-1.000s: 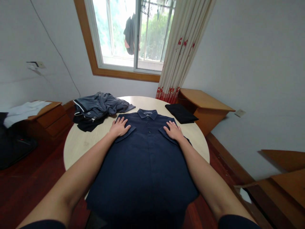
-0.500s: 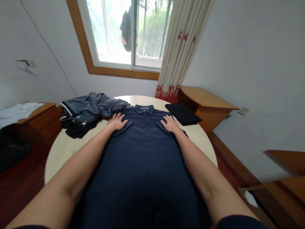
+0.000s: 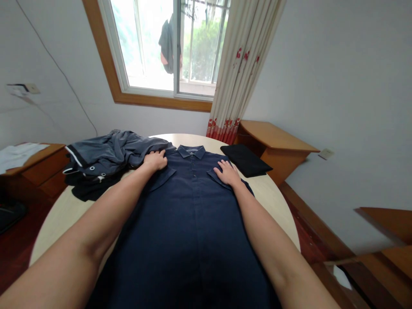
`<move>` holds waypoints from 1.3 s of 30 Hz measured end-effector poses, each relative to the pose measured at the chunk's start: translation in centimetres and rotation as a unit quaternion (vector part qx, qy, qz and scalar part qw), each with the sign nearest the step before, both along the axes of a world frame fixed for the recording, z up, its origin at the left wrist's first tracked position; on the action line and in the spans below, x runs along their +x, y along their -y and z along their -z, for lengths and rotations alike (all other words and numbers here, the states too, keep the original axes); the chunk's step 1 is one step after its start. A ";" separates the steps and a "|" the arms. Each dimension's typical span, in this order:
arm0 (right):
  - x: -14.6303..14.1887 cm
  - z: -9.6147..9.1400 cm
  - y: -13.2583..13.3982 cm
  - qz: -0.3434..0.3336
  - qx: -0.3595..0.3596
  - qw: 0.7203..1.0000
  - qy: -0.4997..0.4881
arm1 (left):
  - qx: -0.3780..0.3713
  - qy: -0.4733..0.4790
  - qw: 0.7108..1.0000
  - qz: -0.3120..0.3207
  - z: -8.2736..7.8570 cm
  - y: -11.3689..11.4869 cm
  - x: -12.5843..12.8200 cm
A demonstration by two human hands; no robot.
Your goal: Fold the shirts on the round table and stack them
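Note:
A dark navy short-sleeved shirt point(image 3: 189, 219) lies spread front-up on a round pale table point(image 3: 273, 193), collar at the far side. My left hand point(image 3: 156, 160) rests at the shirt's left shoulder near the collar, fingers curled on the cloth. My right hand point(image 3: 227, 172) lies flat with spread fingers on the shirt's right shoulder and sleeve.
A heap of grey and black clothes point(image 3: 106, 154) lies at the table's far left, touching the shirt. A folded black garment point(image 3: 246, 159) sits at the far right. Wooden cabinets stand left point(image 3: 35, 167) and right point(image 3: 273, 146). A window and curtain point(image 3: 238, 68) are behind.
My view has moved closer and lower over the table. My left hand slid up toward the collar and its fingers curled; my right hand stayed flat on the right shoulder.

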State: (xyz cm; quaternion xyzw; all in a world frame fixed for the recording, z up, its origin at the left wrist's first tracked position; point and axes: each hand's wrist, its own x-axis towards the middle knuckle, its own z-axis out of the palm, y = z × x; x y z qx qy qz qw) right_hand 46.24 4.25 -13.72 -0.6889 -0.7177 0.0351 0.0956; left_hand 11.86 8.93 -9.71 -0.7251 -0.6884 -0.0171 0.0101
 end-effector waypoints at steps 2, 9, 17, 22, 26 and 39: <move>0.0 0.0 0.0 -0.001 -0.001 1.000 -0.005 | 0.016 0.007 1.000 0.010 -0.3 -1.8 -0.2; 0.0 0.1 0.0 0.004 0.010 1.000 -0.017 | -0.007 0.027 0.999 -0.016 -0.5 -8.4 -1.2; -0.1 -0.1 0.1 0.004 0.007 1.000 -0.023 | -0.009 0.064 0.998 -0.006 0.1 -9.8 -2.9; 0.0 0.0 0.0 0.004 0.003 1.000 -0.022 | 0.012 0.040 0.998 0.048 0.2 -4.9 -1.1; -0.1 0.0 -0.1 0.003 0.005 1.000 -0.018 | -0.030 0.022 0.995 0.087 1.4 -0.1 -0.4; 0.0 -0.1 -2.2 -0.006 0.003 1.000 0.002 | -0.063 0.032 0.996 0.056 3.0 -1.5 -1.2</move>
